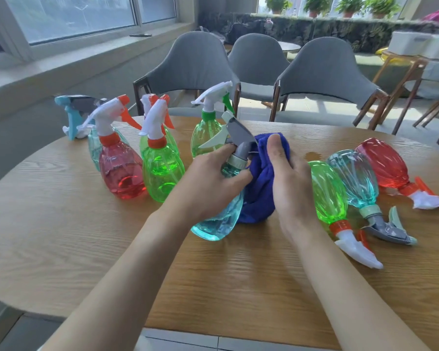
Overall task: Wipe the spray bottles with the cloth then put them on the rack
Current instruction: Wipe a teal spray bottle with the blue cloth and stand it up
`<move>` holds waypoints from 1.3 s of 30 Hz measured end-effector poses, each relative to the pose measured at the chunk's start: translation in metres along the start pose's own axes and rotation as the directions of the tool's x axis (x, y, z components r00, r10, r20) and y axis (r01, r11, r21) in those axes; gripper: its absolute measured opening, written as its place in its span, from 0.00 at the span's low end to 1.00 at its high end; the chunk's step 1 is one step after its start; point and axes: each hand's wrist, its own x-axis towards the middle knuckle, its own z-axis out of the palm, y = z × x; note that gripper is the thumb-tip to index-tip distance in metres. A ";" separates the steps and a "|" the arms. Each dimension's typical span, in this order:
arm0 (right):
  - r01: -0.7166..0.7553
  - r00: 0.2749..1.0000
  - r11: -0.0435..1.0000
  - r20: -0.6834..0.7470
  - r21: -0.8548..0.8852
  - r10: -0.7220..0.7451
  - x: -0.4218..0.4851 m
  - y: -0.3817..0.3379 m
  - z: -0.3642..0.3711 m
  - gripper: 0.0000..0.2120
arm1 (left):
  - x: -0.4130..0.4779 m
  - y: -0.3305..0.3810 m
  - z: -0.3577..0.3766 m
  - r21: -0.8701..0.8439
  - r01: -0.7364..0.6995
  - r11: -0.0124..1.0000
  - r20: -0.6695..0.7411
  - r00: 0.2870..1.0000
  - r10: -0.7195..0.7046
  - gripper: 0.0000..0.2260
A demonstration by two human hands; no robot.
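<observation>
A round table of pale wood with a marked grain (61, 249) is spread beneath the grip, and grey padded shell chairs (259, 59) are stood beyond it. To the left of the grip, pear-shaped bottles of clear ribbed plastic are stood upright. A red spray bottle (122, 171) and a green spray bottle (162, 173) are set side by side, and a paler green spray bottle (205, 138) is placed just behind the grip. To the right of the grip, a lying green bottle (328, 193), a lying teal bottle (352, 178) and a lying red bottle (383, 163) are laid flank to flank, their trigger heads turned toward the person.

Within the grip, a translucent teal spray bottle with a grey trigger head (218, 224) is held tilted, its neck and shoulder clasped by the curled fingers of the left hand (211, 183). A plush blue cloth (259, 193) is pressed against its right flank, bunched and clutched in the right hand (289, 183), with the thumb laid on top.
</observation>
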 end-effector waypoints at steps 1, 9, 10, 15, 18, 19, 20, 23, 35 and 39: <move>0.009 1.000 1.000 -0.017 -0.030 -0.010 -0.001 -0.003 -0.001 0.20 | 0.000 0.000 -0.001 0.017 -0.002 1.000 0.015 1.000 0.002 0.06; 0.092 0.983 0.965 0.174 -0.247 -0.049 -0.003 0.004 -0.004 0.27 | -0.001 0.006 -0.003 0.298 0.026 0.954 0.089 0.995 -0.055 0.08; 0.113 0.978 0.955 0.200 -0.273 -0.059 -0.002 0.005 -0.004 0.24 | -0.001 0.006 -0.004 0.308 0.020 0.951 0.093 0.994 -0.051 0.08; 0.030 0.990 0.976 0.140 -0.214 0.000 0.006 0.013 -0.010 0.10 | -0.002 0.009 -0.003 0.464 -0.009 0.886 0.134 0.989 -0.060 0.10; -0.053 0.995 0.984 0.069 -0.168 0.066 0.005 0.014 -0.010 0.14 | -0.002 0.010 0.000 0.507 -0.019 0.862 0.147 0.987 -0.065 0.09; -0.056 0.997 0.983 0.049 -0.176 0.066 0.005 0.014 -0.009 0.16 | -0.002 0.010 0.000 0.511 -0.019 0.859 0.152 0.986 -0.068 0.10; -0.057 0.997 0.980 0.030 -0.190 0.064 0.005 0.014 -0.008 0.18 | -0.002 0.010 0.000 0.513 -0.021 0.858 0.158 0.985 -0.071 0.11; -0.060 0.998 0.970 -0.032 -0.236 0.054 0.006 0.014 -0.006 0.19 | -0.003 0.011 0.000 0.528 -0.034 0.849 0.188 0.979 -0.078 0.13; 0.077 0.994 0.945 0.098 -0.318 -0.048 0.007 0.020 -0.006 0.15 | -0.007 0.009 -0.007 0.619 -0.052 0.784 0.208 0.973 -0.099 0.19; -0.114 0.991 0.977 -0.084 -0.182 0.100 0.009 0.016 -0.003 0.23 | -0.009 0.010 -0.005 0.616 -0.086 0.783 0.232 0.970 -0.076 0.24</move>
